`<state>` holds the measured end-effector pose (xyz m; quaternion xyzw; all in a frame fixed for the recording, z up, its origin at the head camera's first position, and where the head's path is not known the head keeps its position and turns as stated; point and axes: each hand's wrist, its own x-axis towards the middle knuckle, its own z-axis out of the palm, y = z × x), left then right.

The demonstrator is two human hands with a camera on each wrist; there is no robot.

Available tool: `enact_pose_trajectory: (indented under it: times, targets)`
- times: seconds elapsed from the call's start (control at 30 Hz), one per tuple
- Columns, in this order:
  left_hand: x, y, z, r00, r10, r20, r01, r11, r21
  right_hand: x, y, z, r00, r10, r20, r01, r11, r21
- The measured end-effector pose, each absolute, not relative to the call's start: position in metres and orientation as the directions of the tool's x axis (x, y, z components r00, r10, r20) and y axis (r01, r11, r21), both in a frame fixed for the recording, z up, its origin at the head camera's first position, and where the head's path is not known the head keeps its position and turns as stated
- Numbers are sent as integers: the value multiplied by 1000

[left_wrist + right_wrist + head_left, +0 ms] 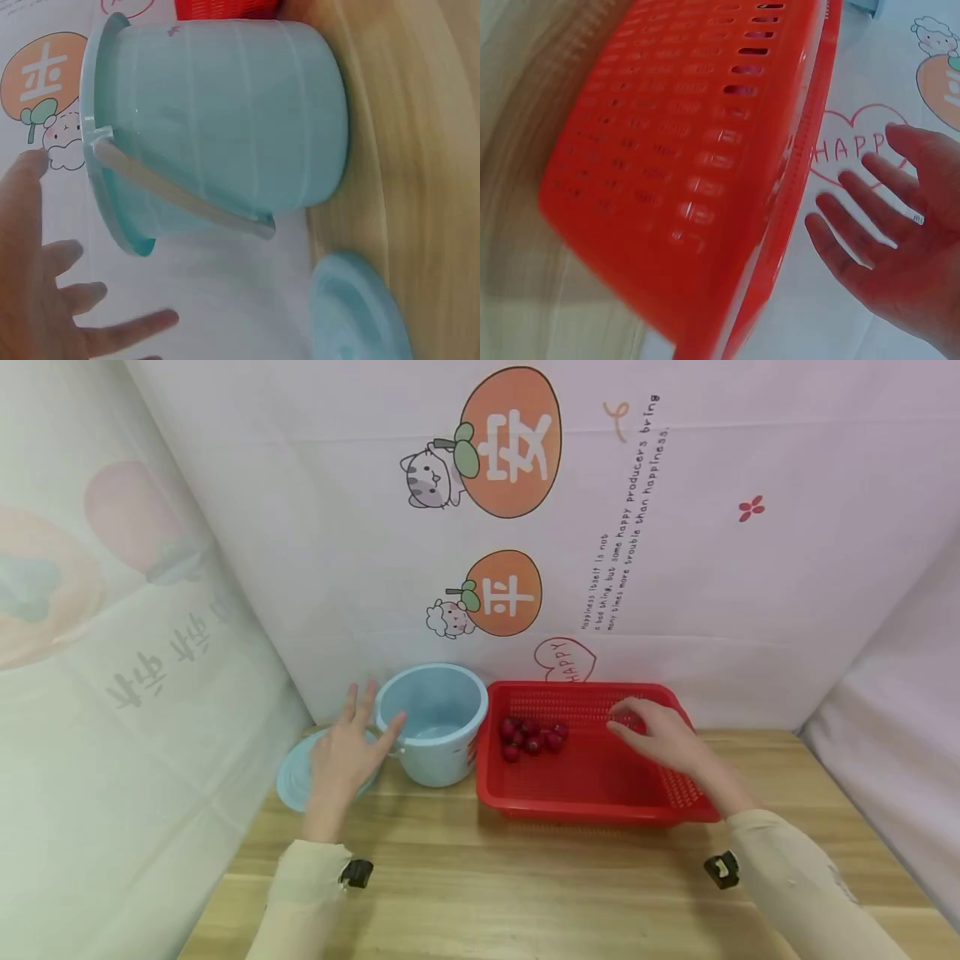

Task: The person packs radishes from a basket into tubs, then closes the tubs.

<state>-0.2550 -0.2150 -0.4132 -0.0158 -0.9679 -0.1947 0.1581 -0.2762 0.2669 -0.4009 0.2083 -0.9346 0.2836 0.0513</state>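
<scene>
A light blue bucket stands upright at the back of the table, its handle hanging down along the side. My left hand is spread beside the bucket's left rim, over a round blue lid, and holds nothing. To the bucket's right sits a red perforated basket. Several small dark red round fruits lie grouped in its left part. Above the right part of the basket my right hand hovers with bent, relaxed fingers and an empty palm, as the right wrist view shows.
The wooden table runs up to a white printed cloth behind the bucket and basket. Another cloth side borders the table on the left. Each wrist carries a small black camera mount.
</scene>
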Motion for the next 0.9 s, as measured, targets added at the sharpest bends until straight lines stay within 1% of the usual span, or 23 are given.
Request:
enact_pose_trajectory:
  times: [0.13,0.27,0.47,0.53,0.67,0.77,0.9]
  targets:
    - [-257,-216,-423,-955,-30,295,78,935,347,-288,254,-403,-895,-412,172,-437,727,-530]
    - [-259,-212,-432,-967,-23,254,72,931,357,-299,245,-402,-873,-461,160,-473,719,-510]
    - [-261,-204,-441,-983,-11,182,73,890,449,-317,231,-404,-863,-494,100,-462,696,-549]
    - [-260,-204,-443,-982,-24,186,68,878,473,-324,224,-405,-849,-522,88,-477,682,-555]
    - [-259,-201,-448,-970,-39,240,94,849,520,-338,211,-408,-823,-562,88,-512,665,-543]
    - [-258,-196,-452,-961,-56,271,111,818,564,-346,203,-409,-812,-577,90,-529,660,-534]
    - [-256,-192,-459,-952,-96,292,108,785,610,-354,193,-407,-801,-594,76,-530,644,-551]
